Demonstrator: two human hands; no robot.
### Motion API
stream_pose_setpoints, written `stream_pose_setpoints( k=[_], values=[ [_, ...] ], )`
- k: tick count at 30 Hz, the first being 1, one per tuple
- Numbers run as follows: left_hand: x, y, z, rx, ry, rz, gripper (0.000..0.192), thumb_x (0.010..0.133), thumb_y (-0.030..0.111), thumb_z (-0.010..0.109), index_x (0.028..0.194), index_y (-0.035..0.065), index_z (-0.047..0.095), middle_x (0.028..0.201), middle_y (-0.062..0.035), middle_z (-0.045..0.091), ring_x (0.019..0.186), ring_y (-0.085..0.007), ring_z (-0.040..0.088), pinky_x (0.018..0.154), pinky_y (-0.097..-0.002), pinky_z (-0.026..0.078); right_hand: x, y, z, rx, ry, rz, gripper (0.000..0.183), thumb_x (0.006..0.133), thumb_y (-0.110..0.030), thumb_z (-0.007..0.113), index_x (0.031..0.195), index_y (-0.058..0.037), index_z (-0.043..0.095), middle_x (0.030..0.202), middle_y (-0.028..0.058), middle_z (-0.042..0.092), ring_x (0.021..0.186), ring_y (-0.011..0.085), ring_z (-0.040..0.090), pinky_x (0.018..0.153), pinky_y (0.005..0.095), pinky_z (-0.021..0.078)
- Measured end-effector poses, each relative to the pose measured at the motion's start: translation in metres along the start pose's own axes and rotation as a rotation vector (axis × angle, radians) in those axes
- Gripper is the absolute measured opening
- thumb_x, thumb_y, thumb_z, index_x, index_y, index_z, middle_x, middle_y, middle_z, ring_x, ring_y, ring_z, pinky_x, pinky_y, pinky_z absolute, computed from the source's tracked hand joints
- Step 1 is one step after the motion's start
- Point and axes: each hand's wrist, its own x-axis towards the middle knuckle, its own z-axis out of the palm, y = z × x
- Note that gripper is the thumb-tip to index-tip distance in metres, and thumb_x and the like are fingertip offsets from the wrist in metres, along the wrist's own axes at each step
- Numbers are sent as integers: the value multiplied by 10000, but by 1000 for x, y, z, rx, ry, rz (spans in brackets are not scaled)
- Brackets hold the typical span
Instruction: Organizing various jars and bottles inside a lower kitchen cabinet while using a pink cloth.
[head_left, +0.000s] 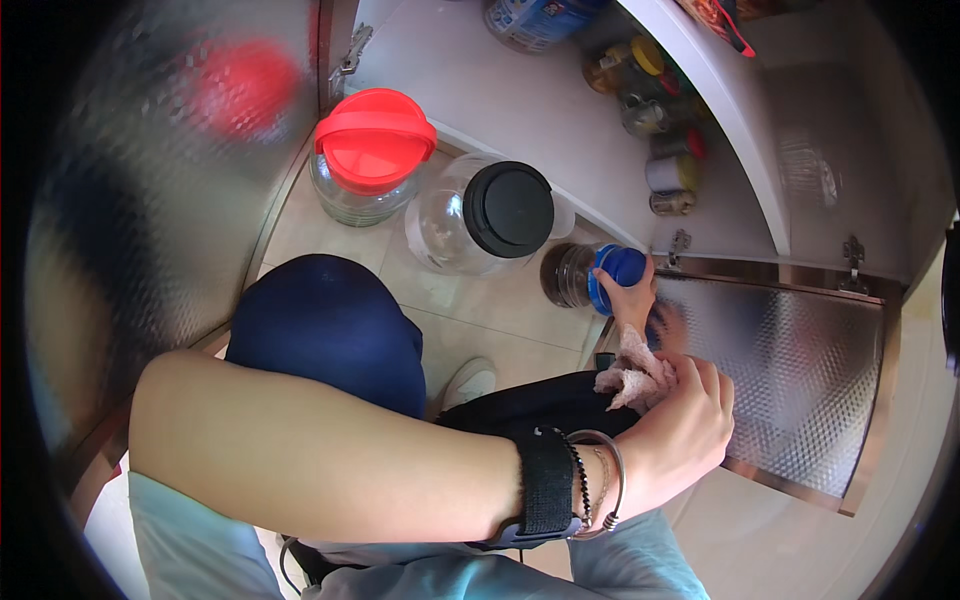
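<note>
My left arm, with a black wristband and bracelets, crosses the view, and my left hand (682, 427) grips a crumpled pinkish cloth (637, 375). Just beyond it, my right hand (630, 296) holds a clear plastic jar (570, 275) by its blue lid; its forearm is mostly hidden behind the cloth and left hand. To the left of that jar, on the tiled floor, stand a large clear jar with a black lid (514, 210) and a clear jar with a red handled lid (375, 142). Part of another clear container shows behind the black-lidded jar.
An open low cabinet (480, 82) holds a blue-labelled container (532, 22) and several small jars and cans (671, 172). Open doors with textured metallic panels stand at the left (172, 195) and right (787, 375). My knee (322, 330) in dark blue is near the jars.
</note>
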Motion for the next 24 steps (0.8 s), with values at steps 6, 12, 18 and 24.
stream_pose_setpoints(
  k=[6, 12, 18, 24],
  values=[
    [4, 0, -4, -10, 26, -16, 273, 787, 233, 560, 919, -1, 604, 854, -124, 584, 775, -255, 564, 648, -375, 482, 7, 0, -14, -7, -46, 29, 1145, 520, -522, 835, 1434, -155, 251, 1308, 339, 347, 1207, 495, 382, 989, 545, 354],
    [-3, 1, -4, 1, -20, -34, 264, 783, 220, 550, 911, -5, 601, 843, -118, 574, 767, -247, 562, 648, -367, 480, 7, -27, -19, -311, -282, 64, 1111, 543, -611, 790, 1439, -209, 272, 1388, 305, 292, 1282, 476, 290, 980, 646, 272],
    [1, 0, -1, -4, 27, -17, 270, 786, 216, 545, 928, -9, 594, 842, -114, 572, 754, -241, 559, 646, -357, 477, 87, -6, -25, -205, 27, -46, 833, 672, -599, 711, 1212, 13, 548, 1117, 289, 592, 1101, 383, 558, 936, 401, 430],
    [1, -4, 0, 35, -29, -60, 273, 791, 227, 547, 937, 1, 588, 838, -111, 570, 752, -239, 558, 641, -350, 468, 202, 35, -1, 43, 115, -79, 715, 711, -467, 712, 1196, 31, 546, 1103, 280, 604, 1021, 386, 593, 874, 412, 458]
  ],
)
